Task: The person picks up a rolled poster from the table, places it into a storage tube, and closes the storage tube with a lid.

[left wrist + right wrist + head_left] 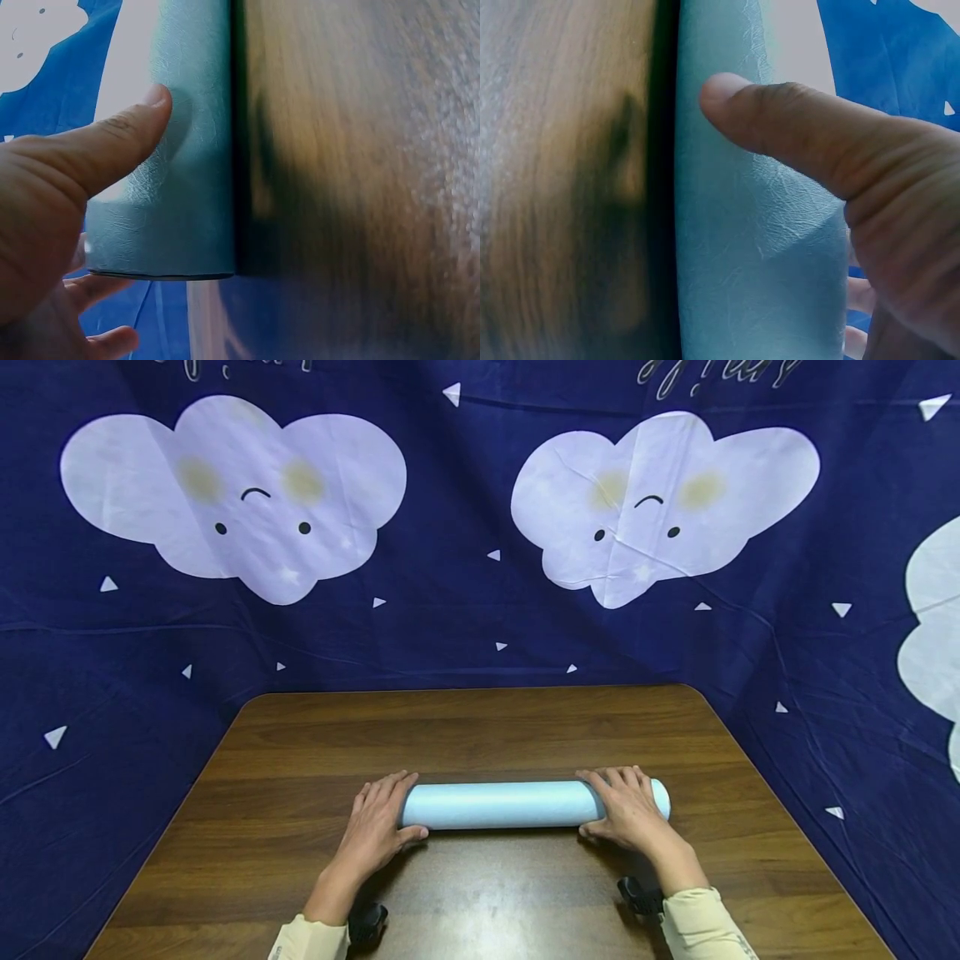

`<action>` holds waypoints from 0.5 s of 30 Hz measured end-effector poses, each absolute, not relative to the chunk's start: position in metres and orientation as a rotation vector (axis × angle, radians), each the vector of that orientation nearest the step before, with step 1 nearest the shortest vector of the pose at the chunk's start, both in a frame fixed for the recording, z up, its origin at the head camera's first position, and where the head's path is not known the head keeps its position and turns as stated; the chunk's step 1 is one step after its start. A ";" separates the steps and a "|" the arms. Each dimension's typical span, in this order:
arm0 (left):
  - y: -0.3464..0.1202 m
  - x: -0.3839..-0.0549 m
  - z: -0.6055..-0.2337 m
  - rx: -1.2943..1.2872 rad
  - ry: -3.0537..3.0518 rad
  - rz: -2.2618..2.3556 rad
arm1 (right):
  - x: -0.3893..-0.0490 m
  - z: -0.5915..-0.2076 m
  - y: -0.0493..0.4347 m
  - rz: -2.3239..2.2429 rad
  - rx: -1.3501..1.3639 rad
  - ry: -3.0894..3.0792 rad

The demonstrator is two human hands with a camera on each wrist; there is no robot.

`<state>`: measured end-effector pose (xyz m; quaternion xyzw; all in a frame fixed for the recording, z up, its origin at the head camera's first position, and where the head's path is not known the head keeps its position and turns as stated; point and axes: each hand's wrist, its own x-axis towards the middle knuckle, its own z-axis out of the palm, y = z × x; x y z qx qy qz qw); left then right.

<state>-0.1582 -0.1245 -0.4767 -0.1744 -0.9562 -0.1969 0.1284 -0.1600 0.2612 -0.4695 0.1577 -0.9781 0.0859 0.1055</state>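
Observation:
A light blue roll (502,805) with a finely creased surface lies crosswise on the wooden table (465,735). My left hand (377,822) holds its left end, thumb on the near side and fingers toward the far side. Close to the other end, my right hand (626,810) grips it from above, with a short piece of the roll showing beyond. In the left wrist view the thumb (127,139) lies against the roll just above its bottom edge. The right wrist view shows the other thumb (780,112) across the roll; most of that hand's fingers are hidden behind it.
Dark blue cloth (450,527) printed with clouds and small white triangles hangs behind and beside the table. Black devices, one on the left wrist (367,924) and one on the right wrist (640,895), stick out over the tabletop.

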 end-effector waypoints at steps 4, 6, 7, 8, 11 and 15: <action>-0.123 -0.157 -0.474 -0.508 -2.788 -0.573 | -0.158 -0.467 0.262 0.269 0.455 -2.881; -0.123 -0.156 -0.472 -0.504 -2.789 -0.577 | -0.156 -0.465 0.261 0.293 0.456 -2.871; -0.122 -0.155 -0.470 -0.501 -2.785 -0.579 | -0.155 -0.464 0.260 0.311 0.455 -2.864; -0.122 -0.154 -0.469 -0.496 -2.786 -0.584 | -0.154 -0.462 0.259 0.323 0.457 -2.854; -0.121 -0.151 -0.464 -0.487 -2.773 -0.582 | -0.150 -0.458 0.254 0.353 0.448 -2.820; -0.118 -0.145 -0.458 -0.462 -2.765 -0.565 | -0.144 -0.455 0.245 0.327 0.406 -2.762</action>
